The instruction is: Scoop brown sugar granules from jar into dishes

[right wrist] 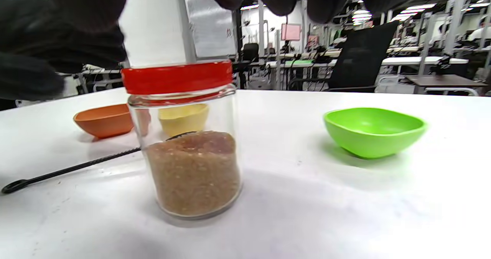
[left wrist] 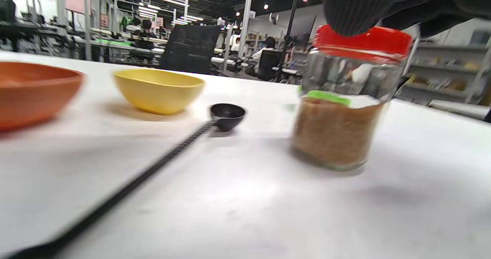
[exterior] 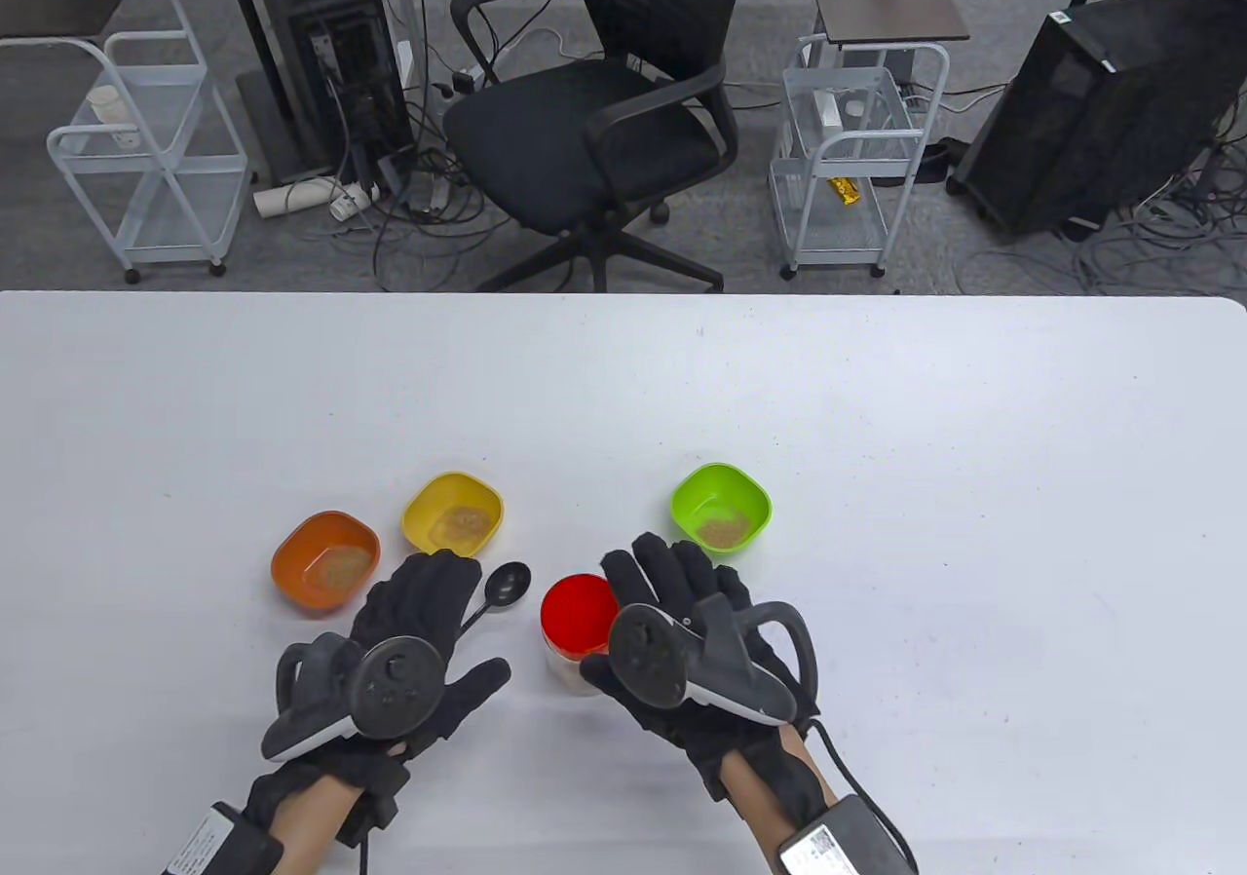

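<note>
Behind our white table (exterior: 877,407) stand an office chair, wire carts and computer towers. Our right hand (exterior: 682,641) hovers beside the clear glass jar with the red screw lid (right wrist: 180,136), fingers spread and gripping nothing; whether any fingertip touches the lid we cannot tell. Our left hand (exterior: 409,641) lies open over the handle of the long black plastic measuring spoon (left wrist: 226,115), which rests flat on the table, its bowl just left of the jar; we do not seem to hold it.

The jar stands near the table's front edge, roughly half full of brown sugar granules (right wrist: 193,170), lid on. Farther out sit the small orange dish (exterior: 324,563), yellow dish (exterior: 453,514) and green dish (exterior: 721,508), each already holding some sugar.

We judge that a careless sweep of either hand could topple the jar or knock the spoon away.
</note>
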Demonstrator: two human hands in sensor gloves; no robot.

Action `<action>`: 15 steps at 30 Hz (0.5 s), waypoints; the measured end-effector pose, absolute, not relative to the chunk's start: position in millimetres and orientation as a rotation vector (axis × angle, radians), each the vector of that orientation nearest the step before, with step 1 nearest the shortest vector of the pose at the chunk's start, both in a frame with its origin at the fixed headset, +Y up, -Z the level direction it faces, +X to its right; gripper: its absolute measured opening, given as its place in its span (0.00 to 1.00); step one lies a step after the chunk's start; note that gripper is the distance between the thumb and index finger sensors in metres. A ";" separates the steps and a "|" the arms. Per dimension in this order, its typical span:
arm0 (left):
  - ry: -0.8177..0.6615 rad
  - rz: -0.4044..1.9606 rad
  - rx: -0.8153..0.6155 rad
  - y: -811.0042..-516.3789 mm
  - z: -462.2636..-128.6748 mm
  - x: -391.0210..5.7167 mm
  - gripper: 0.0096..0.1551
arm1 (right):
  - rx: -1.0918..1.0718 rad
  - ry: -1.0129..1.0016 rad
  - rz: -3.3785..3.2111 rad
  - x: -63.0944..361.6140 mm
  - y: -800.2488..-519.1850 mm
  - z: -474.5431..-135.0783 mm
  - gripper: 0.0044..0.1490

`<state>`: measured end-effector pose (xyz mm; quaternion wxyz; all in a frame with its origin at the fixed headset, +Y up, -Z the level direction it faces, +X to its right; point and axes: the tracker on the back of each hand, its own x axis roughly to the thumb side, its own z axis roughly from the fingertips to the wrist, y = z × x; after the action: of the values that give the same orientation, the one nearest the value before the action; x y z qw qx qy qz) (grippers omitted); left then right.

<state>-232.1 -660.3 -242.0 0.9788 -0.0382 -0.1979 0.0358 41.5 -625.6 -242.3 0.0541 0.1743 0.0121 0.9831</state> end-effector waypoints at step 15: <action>-0.318 -0.074 -0.165 -686.4 -218.0 -266.1 0.60 | 0.312 -0.118 2.970 88.3 -672.5 -212.5 0.55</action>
<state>-266.1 -686.4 -218.0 0.9833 -0.0823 -0.1579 -0.0369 88.3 -672.5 -212.5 0.0764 0.1041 -0.0393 0.9909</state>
